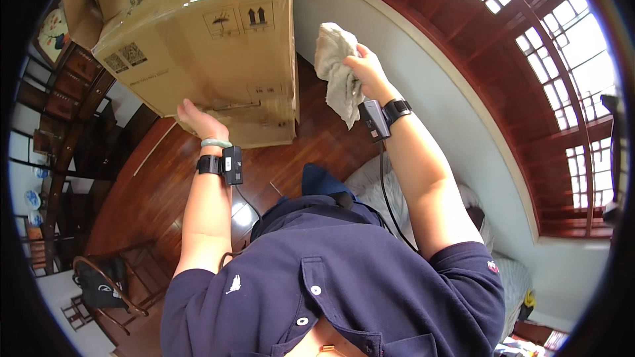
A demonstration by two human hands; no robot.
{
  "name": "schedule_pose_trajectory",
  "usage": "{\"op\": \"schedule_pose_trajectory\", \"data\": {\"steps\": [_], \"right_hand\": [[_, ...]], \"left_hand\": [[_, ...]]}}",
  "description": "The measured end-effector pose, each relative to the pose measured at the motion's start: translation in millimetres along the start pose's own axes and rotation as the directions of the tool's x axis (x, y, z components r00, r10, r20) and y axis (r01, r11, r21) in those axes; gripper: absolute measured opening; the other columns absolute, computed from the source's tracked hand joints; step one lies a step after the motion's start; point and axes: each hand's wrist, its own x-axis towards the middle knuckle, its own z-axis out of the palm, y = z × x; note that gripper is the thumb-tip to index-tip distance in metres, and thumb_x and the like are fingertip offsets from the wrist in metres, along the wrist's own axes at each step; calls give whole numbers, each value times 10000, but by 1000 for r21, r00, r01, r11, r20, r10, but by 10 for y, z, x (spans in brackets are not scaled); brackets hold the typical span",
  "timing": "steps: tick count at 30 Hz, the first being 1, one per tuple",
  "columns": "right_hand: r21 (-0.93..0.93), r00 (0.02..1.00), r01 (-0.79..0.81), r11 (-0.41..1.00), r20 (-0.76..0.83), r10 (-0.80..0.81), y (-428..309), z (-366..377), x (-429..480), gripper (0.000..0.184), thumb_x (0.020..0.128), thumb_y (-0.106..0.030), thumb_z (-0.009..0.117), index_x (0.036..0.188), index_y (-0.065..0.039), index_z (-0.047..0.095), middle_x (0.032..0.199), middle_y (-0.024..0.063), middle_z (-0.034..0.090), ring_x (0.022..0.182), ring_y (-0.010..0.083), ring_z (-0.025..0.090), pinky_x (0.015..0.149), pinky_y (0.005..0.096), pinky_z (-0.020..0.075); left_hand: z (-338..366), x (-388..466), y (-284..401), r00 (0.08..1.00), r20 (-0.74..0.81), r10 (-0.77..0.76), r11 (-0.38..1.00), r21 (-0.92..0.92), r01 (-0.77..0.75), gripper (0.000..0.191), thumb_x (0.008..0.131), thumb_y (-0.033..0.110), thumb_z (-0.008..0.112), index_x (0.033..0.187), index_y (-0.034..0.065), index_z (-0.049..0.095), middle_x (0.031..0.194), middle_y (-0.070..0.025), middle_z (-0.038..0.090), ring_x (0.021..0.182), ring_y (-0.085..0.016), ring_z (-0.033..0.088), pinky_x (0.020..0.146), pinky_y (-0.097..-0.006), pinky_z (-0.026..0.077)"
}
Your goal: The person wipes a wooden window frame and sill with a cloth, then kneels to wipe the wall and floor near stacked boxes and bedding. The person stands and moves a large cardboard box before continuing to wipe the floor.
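A pale grey cloth rag (pixel 335 67) hangs crumpled from my right hand (pixel 368 70), pinched between thumb and fingers. My right hand is raised beside the white wall, to the right of a large cardboard carton (pixel 198 59). My left hand (pixel 202 121) is at the carton's lower front, fingers extended and nothing in its grasp; whether it touches the cardboard I cannot tell. The carton has tape, printed handling symbols and writing, and a flap stands up at its upper left. A jade-coloured bangle (pixel 216 143) circles my left wrist.
Cabled black devices are strapped to both wrists. Reddish wooden flooring (pixel 163 168) lies below. A covered, pale grey bulky item (pixel 377 183) stands along the right wall, under wooden lattice windows (pixel 560 59). At left are dark shelves (pixel 69 124) and a wooden chair with a black bag (pixel 104 282).
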Motion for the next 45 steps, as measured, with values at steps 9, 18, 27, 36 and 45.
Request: {"op": "schedule_pose_trajectory", "data": {"steps": [9,18,27,36,45], "right_hand": [[-21,981,31,999,192,-26,-138,638,963,483,796,24,548,1276,25,496,1103,126,630,980,221,618,843,331,506],[13,940,77,997,332,-77,49,683,1147,462,767,23,539,1227,65,518,1098,144,635,993,210,605,867,298,479],[-314,760,222,923,648,38,42,716,1215,485,754,-35,606,1227,60,558,1023,139,666,921,183,628,801,310,507],[-147,960,-81,986,256,117,435,207,1875,480,759,-22,612,1228,54,547,1078,157,643,968,247,633,816,359,512],[126,978,-54,991,-194,78,1085,-598,2678,368,721,-37,598,1080,40,597,981,112,641,856,211,607,751,345,494]], "left_hand": [[205,159,24,972,-233,26,998,-51,-39,514,990,347,387,1364,-3,339,1279,-102,454,1166,-202,434,1035,-347,316],[300,157,-92,918,-390,74,995,-38,-96,615,950,388,478,1406,31,271,1277,-100,435,1182,-217,418,1035,-351,316],[-319,674,30,953,-304,5,981,-183,-64,497,969,407,360,1252,2,406,1219,-103,484,1107,-244,494,985,-378,381],[-687,211,235,485,-843,235,967,153,-202,496,939,318,508,1261,-41,392,1292,-134,416,1144,-247,436,987,-392,356],[-577,229,213,616,-710,342,930,164,-328,393,865,168,590,1154,-22,404,1123,-125,468,967,-215,481,875,-371,422]]}}
